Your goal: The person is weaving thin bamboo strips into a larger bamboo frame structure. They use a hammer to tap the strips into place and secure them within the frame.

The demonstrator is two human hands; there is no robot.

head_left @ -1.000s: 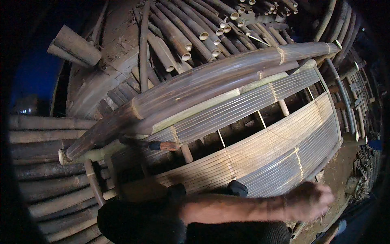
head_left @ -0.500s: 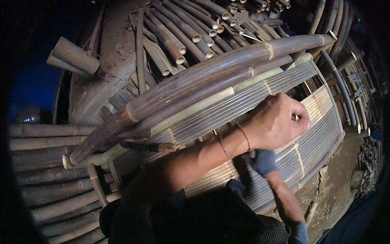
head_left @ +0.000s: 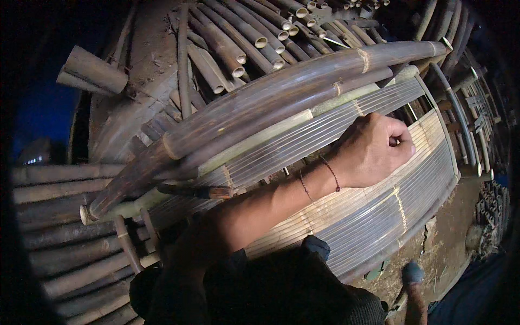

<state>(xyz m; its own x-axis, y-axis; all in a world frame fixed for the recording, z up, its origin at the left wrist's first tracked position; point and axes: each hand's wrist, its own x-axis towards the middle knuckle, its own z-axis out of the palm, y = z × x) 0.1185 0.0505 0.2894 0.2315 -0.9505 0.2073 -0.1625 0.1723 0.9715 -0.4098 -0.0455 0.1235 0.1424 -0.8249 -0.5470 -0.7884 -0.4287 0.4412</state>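
My left hand (head_left: 379, 149), bare and with two thin cord bracelets at the wrist, is closed in a fist over the slatted bamboo seat (head_left: 374, 208). It is beside a gap between the dark far slats and the pale middle slats. Whatever is inside the fist is hidden. My right hand (head_left: 413, 273), in a grey glove, is past the seat's near edge, low at the right over the ground; its fingers do not show clearly. Behind the seat runs a thick dark bamboo pole (head_left: 281, 81), with a green pole (head_left: 260, 141) alongside.
Cut bamboo poles (head_left: 238, 38) are heaped at the back. More dark poles (head_left: 70, 216) lie side by side at the left. A short dark bar with a brown end (head_left: 216, 192) is near my left forearm. Bundled bamboo pieces (head_left: 493, 211) lie at the right on dirt ground.
My right hand has moved from beneath my left wrist, over the seat, down and right past its near edge. My left fist stays in nearly the same place. The view has shifted slightly.
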